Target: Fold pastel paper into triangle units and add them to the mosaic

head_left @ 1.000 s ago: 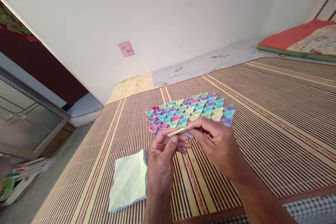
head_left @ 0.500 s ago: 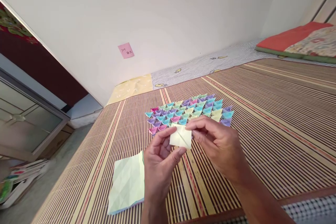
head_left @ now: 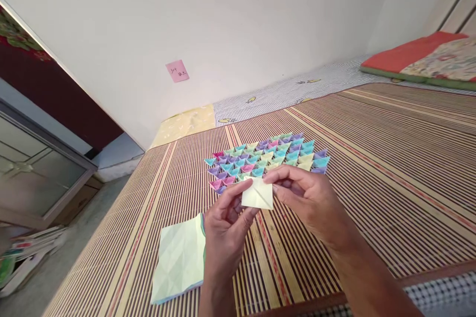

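Note:
A small pale-yellow folded paper square (head_left: 257, 194) with a diagonal crease is held up between both hands. My left hand (head_left: 227, 230) grips its left side, with the index finger at the upper left corner and the thumb at the lower edge. On its upper right corner, my right hand (head_left: 307, 198) pinches with thumb and index finger. Just beyond the hands, several rows of small folded paper boats (head_left: 247, 158) in purple, blue, pink, green and yellow lie on the mat. Beside my left wrist is a stack of creased pale-green paper sheets (head_left: 178, 260).
A striped bamboo mat (head_left: 130, 242) covers the bed. A pink note (head_left: 177, 71) is stuck on the white wall behind. Folded red and floral bedding (head_left: 416, 57) lies at the far right. To the left stand a glass-panelled door (head_left: 37, 168) and a pile of papers (head_left: 28, 257) on the floor.
My left thumb has slid from the front of the paper square down to its lower edge, baring more of it. Both hands still hold the square; the view has shifted slightly.

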`<control>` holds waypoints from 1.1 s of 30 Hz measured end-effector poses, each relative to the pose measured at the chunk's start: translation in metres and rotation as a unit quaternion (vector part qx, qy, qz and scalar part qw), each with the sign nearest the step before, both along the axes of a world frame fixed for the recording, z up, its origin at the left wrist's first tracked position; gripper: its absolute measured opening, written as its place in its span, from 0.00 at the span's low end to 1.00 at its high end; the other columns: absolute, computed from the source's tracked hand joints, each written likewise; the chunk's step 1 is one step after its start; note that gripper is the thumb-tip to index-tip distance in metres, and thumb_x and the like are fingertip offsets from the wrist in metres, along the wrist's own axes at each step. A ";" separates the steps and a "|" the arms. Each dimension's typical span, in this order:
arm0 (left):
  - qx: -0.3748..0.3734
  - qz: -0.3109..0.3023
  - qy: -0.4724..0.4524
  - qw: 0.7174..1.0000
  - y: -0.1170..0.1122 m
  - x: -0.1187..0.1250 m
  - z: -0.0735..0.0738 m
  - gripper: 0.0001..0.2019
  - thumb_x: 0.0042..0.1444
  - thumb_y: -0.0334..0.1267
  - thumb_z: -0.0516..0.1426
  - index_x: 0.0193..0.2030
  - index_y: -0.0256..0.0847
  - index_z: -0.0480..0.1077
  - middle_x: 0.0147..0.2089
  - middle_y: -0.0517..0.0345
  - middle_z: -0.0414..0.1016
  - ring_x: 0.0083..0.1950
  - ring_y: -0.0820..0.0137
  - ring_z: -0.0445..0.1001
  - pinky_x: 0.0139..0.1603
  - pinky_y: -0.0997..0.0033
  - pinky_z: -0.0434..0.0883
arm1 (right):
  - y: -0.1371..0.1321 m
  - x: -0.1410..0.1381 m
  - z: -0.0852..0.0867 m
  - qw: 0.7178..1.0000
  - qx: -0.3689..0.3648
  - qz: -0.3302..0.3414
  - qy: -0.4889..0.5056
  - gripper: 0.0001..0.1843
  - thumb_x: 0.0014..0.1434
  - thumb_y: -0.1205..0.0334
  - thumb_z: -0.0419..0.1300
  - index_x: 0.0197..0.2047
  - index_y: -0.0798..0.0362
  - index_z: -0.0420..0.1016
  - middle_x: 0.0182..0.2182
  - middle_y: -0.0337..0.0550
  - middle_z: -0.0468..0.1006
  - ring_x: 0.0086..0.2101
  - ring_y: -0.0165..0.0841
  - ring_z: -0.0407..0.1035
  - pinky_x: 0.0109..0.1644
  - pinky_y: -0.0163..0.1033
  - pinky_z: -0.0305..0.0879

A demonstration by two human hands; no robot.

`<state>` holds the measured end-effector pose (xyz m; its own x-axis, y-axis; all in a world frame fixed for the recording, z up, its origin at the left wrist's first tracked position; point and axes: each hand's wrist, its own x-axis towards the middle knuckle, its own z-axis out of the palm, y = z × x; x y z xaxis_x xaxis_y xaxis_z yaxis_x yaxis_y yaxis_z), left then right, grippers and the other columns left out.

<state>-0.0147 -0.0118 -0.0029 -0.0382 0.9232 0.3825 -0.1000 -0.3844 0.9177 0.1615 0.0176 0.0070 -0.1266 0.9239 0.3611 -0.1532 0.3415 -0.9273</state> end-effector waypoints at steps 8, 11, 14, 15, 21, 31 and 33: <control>-0.007 0.002 0.030 1.000 0.002 0.000 -0.003 0.18 0.56 0.35 0.71 0.53 0.54 0.83 0.51 0.55 0.85 0.53 0.64 0.82 0.53 0.72 0.78 | 0.000 0.003 0.002 0.990 0.102 0.073 -0.067 0.15 0.62 0.72 0.65 0.45 0.42 0.84 0.41 0.36 0.81 0.46 0.33 0.75 0.53 0.39 0.70; -0.017 -0.005 0.046 0.999 0.002 -0.003 -0.004 0.18 0.56 0.35 0.71 0.54 0.55 0.83 0.53 0.56 0.84 0.55 0.65 0.81 0.56 0.71 0.77 | 0.000 0.004 0.004 0.983 0.135 0.072 -0.104 0.15 0.63 0.73 0.64 0.45 0.43 0.85 0.41 0.37 0.81 0.46 0.33 0.74 0.54 0.40 0.69; -0.025 -0.007 0.043 0.999 0.002 -0.003 -0.005 0.21 0.56 0.35 0.71 0.56 0.55 0.81 0.57 0.56 0.83 0.59 0.65 0.80 0.59 0.72 0.76 | -0.001 0.003 0.004 0.981 0.149 0.054 -0.110 0.11 0.66 0.70 0.64 0.42 0.44 0.85 0.39 0.37 0.80 0.45 0.33 0.74 0.52 0.40 0.69; -0.023 -0.002 0.027 0.999 0.001 -0.002 -0.005 0.22 0.55 0.35 0.72 0.57 0.56 0.81 0.58 0.57 0.82 0.60 0.65 0.79 0.59 0.72 0.76 | -0.001 0.002 0.003 0.982 0.154 0.042 -0.106 0.11 0.67 0.70 0.64 0.42 0.44 0.84 0.39 0.37 0.80 0.44 0.33 0.74 0.52 0.40 0.69; -0.028 0.011 -0.100 0.995 0.003 0.009 -0.009 0.09 0.59 0.36 0.70 0.46 0.49 0.83 0.44 0.59 0.86 0.47 0.71 0.84 0.51 0.77 0.78 | 0.000 -0.002 0.001 0.985 0.156 -0.004 -0.069 0.10 0.68 0.68 0.62 0.42 0.45 0.83 0.40 0.40 0.79 0.48 0.36 0.74 0.52 0.42 0.70; 0.006 0.181 -0.033 0.983 -0.003 0.022 -0.008 0.04 0.59 0.38 0.69 0.41 0.46 0.85 0.39 0.59 0.87 0.37 0.71 0.85 0.41 0.77 0.82 | -0.002 -0.005 0.007 0.982 0.170 -0.024 -0.084 0.09 0.69 0.65 0.61 0.35 0.50 0.77 0.36 0.39 0.77 0.41 0.33 0.74 0.52 0.40 0.70; 0.030 0.217 0.012 0.976 -0.004 0.024 -0.008 0.07 0.61 0.37 0.68 0.45 0.49 0.84 0.42 0.60 0.87 0.39 0.71 0.85 0.43 0.77 0.82 | -0.002 -0.006 0.008 0.980 0.175 -0.030 -0.089 0.09 0.69 0.65 0.61 0.34 0.50 0.76 0.36 0.39 0.77 0.41 0.33 0.74 0.52 0.40 0.70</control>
